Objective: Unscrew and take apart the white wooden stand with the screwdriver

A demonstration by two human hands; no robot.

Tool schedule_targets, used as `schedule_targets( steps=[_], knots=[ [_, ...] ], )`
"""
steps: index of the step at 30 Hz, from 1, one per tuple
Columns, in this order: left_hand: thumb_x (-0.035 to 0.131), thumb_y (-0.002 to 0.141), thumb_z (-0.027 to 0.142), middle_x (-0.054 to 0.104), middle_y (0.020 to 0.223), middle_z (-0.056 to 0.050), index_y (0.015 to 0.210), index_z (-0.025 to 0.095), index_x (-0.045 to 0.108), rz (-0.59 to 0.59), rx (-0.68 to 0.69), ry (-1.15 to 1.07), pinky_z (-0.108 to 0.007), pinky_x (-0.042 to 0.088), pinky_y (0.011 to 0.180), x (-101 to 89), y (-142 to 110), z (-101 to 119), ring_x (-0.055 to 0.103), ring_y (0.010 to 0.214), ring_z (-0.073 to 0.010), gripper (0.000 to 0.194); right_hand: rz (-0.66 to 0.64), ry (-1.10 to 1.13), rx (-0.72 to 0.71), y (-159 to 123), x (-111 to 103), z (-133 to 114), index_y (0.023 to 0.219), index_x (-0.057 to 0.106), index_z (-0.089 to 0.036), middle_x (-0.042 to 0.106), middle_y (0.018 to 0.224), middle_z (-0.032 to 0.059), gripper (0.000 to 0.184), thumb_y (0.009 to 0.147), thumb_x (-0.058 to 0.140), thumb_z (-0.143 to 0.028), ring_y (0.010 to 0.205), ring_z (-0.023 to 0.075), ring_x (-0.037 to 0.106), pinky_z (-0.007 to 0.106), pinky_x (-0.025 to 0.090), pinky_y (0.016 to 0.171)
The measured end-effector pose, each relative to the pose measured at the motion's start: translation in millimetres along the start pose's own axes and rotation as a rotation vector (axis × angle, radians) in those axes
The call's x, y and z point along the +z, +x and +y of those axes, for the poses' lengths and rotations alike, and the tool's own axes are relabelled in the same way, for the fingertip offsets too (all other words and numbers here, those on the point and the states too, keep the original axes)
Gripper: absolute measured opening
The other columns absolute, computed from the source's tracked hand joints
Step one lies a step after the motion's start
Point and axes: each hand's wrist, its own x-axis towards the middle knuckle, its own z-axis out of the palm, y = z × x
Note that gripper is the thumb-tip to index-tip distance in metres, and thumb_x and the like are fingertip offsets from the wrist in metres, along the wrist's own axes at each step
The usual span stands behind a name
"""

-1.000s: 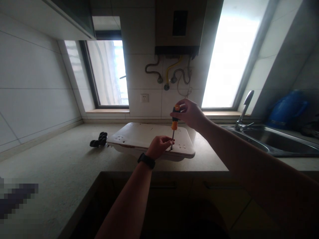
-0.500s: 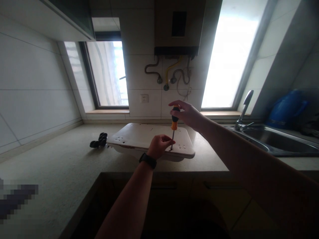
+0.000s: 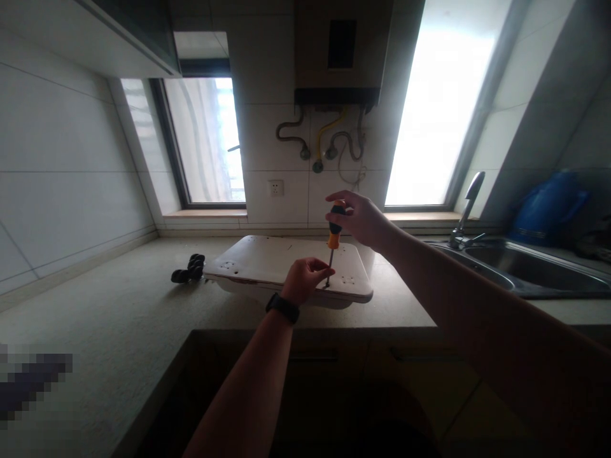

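My right hand (image 3: 353, 216) is closed round the black and orange handle of a screwdriver (image 3: 334, 236), which stands nearly upright. The screwdriver's tip meets a hole near the front right edge of a pale, flat panel-like piece (image 3: 267, 261) with rounded corners and groups of small holes. My left hand (image 3: 305, 278), with a dark band on the wrist, pinches the lower shaft with thumb and forefinger just above the tip. Whether it also holds a screw is too small to tell. The pale piece lies on the countertop, its bulging underside facing down.
Black wheel-like casters (image 3: 189, 270) lie on the countertop (image 3: 119, 318) left of the pale piece. At the right are a sink (image 3: 539, 270), a faucet (image 3: 468, 210) and a blue jug (image 3: 548, 207). A water heater (image 3: 341, 57) with pipes hangs on the back wall.
Both hands and the screwdriver stay almost in place. The whole view has shifted very slightly.
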Motion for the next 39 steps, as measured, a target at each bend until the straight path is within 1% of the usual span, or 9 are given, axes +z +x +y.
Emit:
schedule_targets(
  steps=[3, 9, 12, 17, 22, 25, 31, 34, 39],
  knots=[
    [0.080, 0.083, 0.044, 0.081, 0.096, -0.012, 0.099, 0.014, 0.079, -0.037, 0.005, 0.003, -0.032, 0.054, 0.076, -1.9, -1, 0, 0.074, 0.086, -0.0229, 0.034, 0.004, 0.034, 0.022, 0, 1, 2, 0.121, 0.064, -0.021, 0.071, 0.102, 0.0075, 0.049, 0.076, 0.083, -0.029, 0.088, 0.0214, 0.068, 0.040, 0.062, 0.083],
    [0.075, 0.088, 0.038, 0.083, 0.101, -0.010, 0.103, 0.016, 0.083, -0.154, 0.024, -0.012, -0.032, 0.055, 0.084, -7.0, -2, 4, 0.076, 0.094, -0.0237, 0.028, -0.058, 0.067, 0.033, -2, 0, -7, 0.116, 0.069, -0.020, 0.075, 0.114, 0.0081, 0.035, 0.082, 0.066, -0.012, 0.100, 0.0189, 0.070, 0.035, 0.058, 0.091],
    [0.076, 0.087, 0.039, 0.083, 0.098, -0.009, 0.100, 0.016, 0.083, -0.117, 0.025, 0.004, -0.032, 0.054, 0.082, -4.6, -2, 3, 0.076, 0.091, -0.0231, 0.027, -0.052, 0.031, 0.066, -2, -1, -10, 0.116, 0.071, -0.021, 0.072, 0.107, 0.0068, 0.033, 0.084, 0.066, -0.017, 0.090, 0.0172, 0.067, 0.030, 0.057, 0.078],
    [0.080, 0.083, 0.041, 0.081, 0.083, -0.007, 0.091, 0.016, 0.080, -0.013, 0.004, 0.066, -0.030, 0.050, 0.070, 3.6, 0, -1, 0.073, 0.077, -0.0206, 0.027, -0.040, -0.069, 0.088, -3, -3, -9, 0.112, 0.073, -0.024, 0.064, 0.085, 0.0017, 0.035, 0.083, 0.077, -0.043, 0.072, 0.0157, 0.059, 0.028, 0.050, 0.062],
    [0.084, 0.080, 0.043, 0.078, 0.077, -0.005, 0.083, 0.017, 0.078, 0.048, -0.008, 0.120, -0.029, 0.047, 0.067, 5.5, 0, 0, 0.070, 0.072, -0.0187, 0.027, 0.016, -0.098, 0.091, -1, -3, -2, 0.120, 0.067, -0.022, 0.068, 0.097, 0.0050, 0.044, 0.078, 0.079, -0.030, 0.083, 0.0189, 0.063, 0.033, 0.056, 0.073],
    [0.086, 0.077, 0.044, 0.076, 0.075, -0.004, 0.080, 0.017, 0.075, 0.080, -0.020, 0.141, -0.029, 0.046, 0.065, 5.9, -1, 1, 0.068, 0.070, -0.0184, 0.030, 0.058, -0.097, 0.112, 0, -1, -2, 0.112, 0.067, -0.019, 0.070, 0.099, 0.0075, 0.038, 0.076, 0.076, -0.022, 0.088, 0.0210, 0.065, 0.035, 0.057, 0.080],
    [0.087, 0.076, 0.046, 0.075, 0.075, -0.005, 0.080, 0.016, 0.073, 0.089, -0.024, 0.135, -0.029, 0.046, 0.064, 7.5, -1, -1, 0.068, 0.069, -0.0185, 0.033, 0.026, -0.044, 0.115, -1, 0, -8, 0.107, 0.069, -0.020, 0.069, 0.095, 0.0058, 0.031, 0.078, 0.078, -0.027, 0.078, 0.0178, 0.065, 0.033, 0.058, 0.071],
    [0.087, 0.077, 0.046, 0.078, 0.081, -0.007, 0.086, 0.015, 0.075, 0.051, -0.019, 0.101, -0.030, 0.050, 0.068, 4.6, -1, 1, 0.071, 0.074, -0.0202, 0.034, 0.015, -0.017, 0.108, 0, 0, -6, 0.113, 0.069, -0.019, 0.069, 0.097, 0.0067, 0.037, 0.079, 0.080, -0.030, 0.078, 0.0183, 0.066, 0.034, 0.060, 0.070],
    [0.080, 0.085, 0.040, 0.083, 0.102, -0.010, 0.102, 0.016, 0.082, -0.134, 0.010, 0.020, -0.034, 0.056, 0.085, -5.0, -3, 10, 0.076, 0.093, -0.0237, 0.030, 0.028, -0.003, 0.102, 2, -3, -3, 0.122, 0.070, -0.017, 0.071, 0.114, 0.0128, 0.040, 0.082, 0.070, -0.015, 0.095, 0.0216, 0.069, 0.039, 0.062, 0.088]
  ],
)
